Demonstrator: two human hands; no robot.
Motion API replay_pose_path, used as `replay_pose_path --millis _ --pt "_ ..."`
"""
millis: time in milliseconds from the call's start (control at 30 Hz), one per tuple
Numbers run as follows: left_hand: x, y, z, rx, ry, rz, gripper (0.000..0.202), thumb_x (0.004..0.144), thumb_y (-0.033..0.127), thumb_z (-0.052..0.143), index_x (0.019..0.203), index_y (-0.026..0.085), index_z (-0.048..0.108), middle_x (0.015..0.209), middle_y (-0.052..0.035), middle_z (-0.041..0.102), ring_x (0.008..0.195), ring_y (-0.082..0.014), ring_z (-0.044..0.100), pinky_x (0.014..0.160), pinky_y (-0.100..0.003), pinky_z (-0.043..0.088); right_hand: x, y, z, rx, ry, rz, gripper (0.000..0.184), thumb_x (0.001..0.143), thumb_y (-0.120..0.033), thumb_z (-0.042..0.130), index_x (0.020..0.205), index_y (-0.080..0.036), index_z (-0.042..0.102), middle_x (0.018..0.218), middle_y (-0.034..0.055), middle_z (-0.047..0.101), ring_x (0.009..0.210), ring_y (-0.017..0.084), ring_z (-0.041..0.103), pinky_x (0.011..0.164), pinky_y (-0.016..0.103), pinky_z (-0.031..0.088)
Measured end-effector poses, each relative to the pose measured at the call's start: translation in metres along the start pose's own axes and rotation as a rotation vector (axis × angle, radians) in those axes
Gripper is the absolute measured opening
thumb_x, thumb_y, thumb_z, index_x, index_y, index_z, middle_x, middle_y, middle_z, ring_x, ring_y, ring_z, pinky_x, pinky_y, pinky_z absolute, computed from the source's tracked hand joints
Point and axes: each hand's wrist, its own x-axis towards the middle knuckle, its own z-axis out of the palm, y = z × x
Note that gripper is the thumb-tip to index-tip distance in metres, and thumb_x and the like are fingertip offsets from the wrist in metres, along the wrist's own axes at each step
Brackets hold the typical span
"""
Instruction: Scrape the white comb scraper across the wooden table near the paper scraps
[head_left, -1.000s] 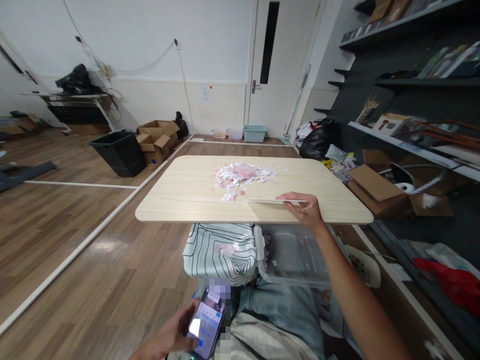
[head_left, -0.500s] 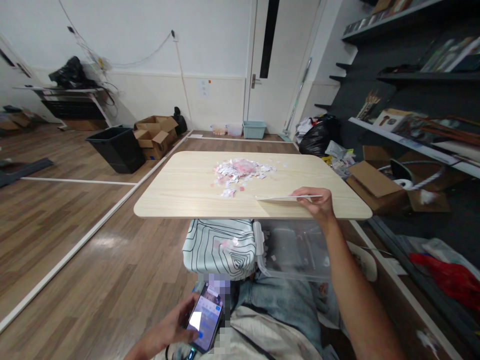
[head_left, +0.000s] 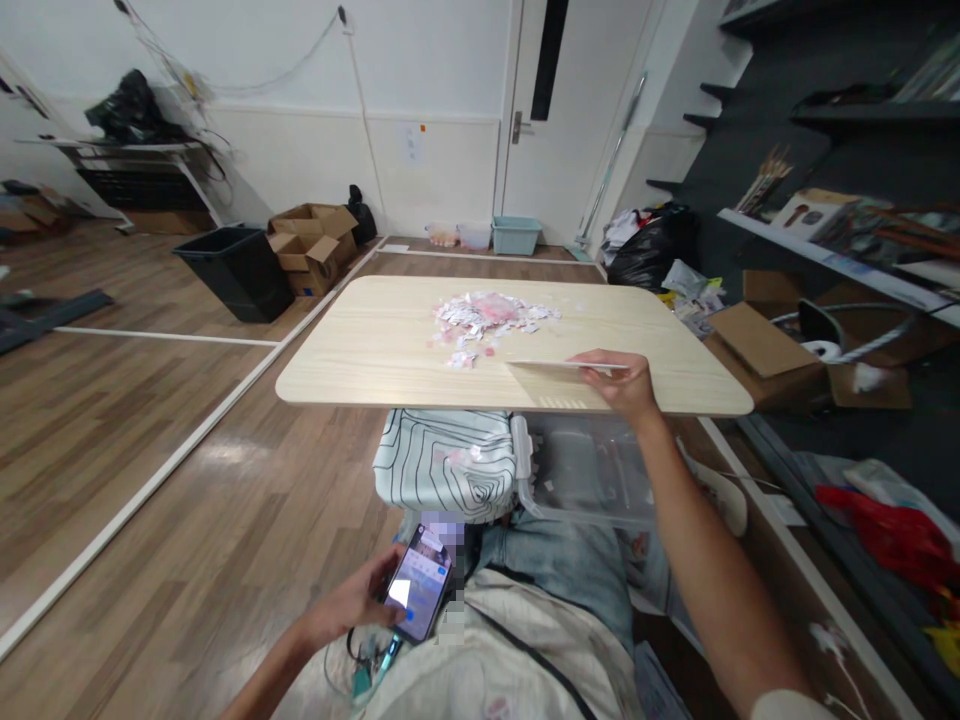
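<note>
Panel (head_left: pixel 541 364) and phone (head_left: pixel 426 580) in hand; paper scraps (head_left: pixel 491 312)

Head view. Right hand (head_left: pixel 619 381): fingers pinching the right end of the thin, pale panel, nearly level over the near part of a wood-grain surface (head_left: pixel 360 350); contact with it cannot be told. Left hand (head_left: pixel 364 597): fingers closed around the phone, screen lit, on the person's side of the surface. Scraps: white and pink, loosely heaped beyond the panel, a small cluster nearer.

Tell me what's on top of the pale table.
A heap of white and pink scraps lies on the pale table, loose bits around it. The right hand holds a thin white card over the near side. What lies beneath the heap is hidden.
</note>
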Motion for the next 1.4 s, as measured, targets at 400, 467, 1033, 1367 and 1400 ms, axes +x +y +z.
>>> replay_pose_path --millis 400,467,1033,1367,1400 --pt "-0.004 0.023 0.009 -0.048 0.006 -0.102 0.052 0.077 0.034 0.089 0.121 0.023 0.064 0.119 -0.0065 0.067 0.116 -0.0301 0.062 0.1 -0.039 0.046 -0.001 -0.001 -0.009 0.026 -0.147 0.024 0.014 0.078 -0.034 0.084 0.087 -0.023 0.085 0.097 0.0078 0.084 0.093 0.026 0.08 0.087 0.034 0.062" --pt "-0.006 0.029 0.012 -0.076 -0.001 -0.101 0.046 0.082 0.035 0.084 0.122 0.023 0.065 0.121 -0.007 0.068 0.119 -0.0312 0.061 0.105 -0.042 0.045 -0.001 -0.001 -0.01 0.026 -0.148 0.025 0.013 0.078 -0.033 0.084 0.087 -0.023 0.085 0.096 0.0079 0.084 0.092 0.026 0.08 0.086 0.034 0.062" --pt "0.002 0.033 0.024 0.143 0.159 -0.156 0.062 0.076 0.037 0.089 0.129 0.021 0.061 0.12 -0.0079 0.073 0.114 -0.0325 0.064 0.1 -0.04 0.051 -0.001 0.0 -0.009 0.018 -0.126 0.042 0.02 0.077 -0.041 0.086 0.084 -0.022 0.084 0.095 0.0088 0.084 0.09 0.027 0.08 0.085 0.035 0.063" --pt "0.017 0.022 0.04 0.216 0.391 -0.19 0.066 0.072 0.051 0.089 0.122 0.018 0.064 0.105 -0.0085 0.079 0.113 -0.0364 0.069 0.096 -0.041 0.054 -0.001 -0.005 -0.007 0.004 -0.12 0.058 0.024 0.076 -0.046 0.087 0.084 -0.023 0.084 0.095 0.0089 0.084 0.094 0.028 0.08 0.089 0.036 0.063" --pt "0.017 0.022 0.04 0.216 0.386 -0.183 0.065 0.072 0.051 0.089 0.121 0.017 0.064 0.104 -0.0085 0.079 0.112 -0.0362 0.069 0.096 -0.041 0.055 -0.001 -0.004 -0.007 0.008 -0.12 0.06 0.024 0.076 -0.046 0.087 0.084 -0.023 0.084 0.096 0.0091 0.084 0.094 0.028 0.08 0.089 0.036 0.063"
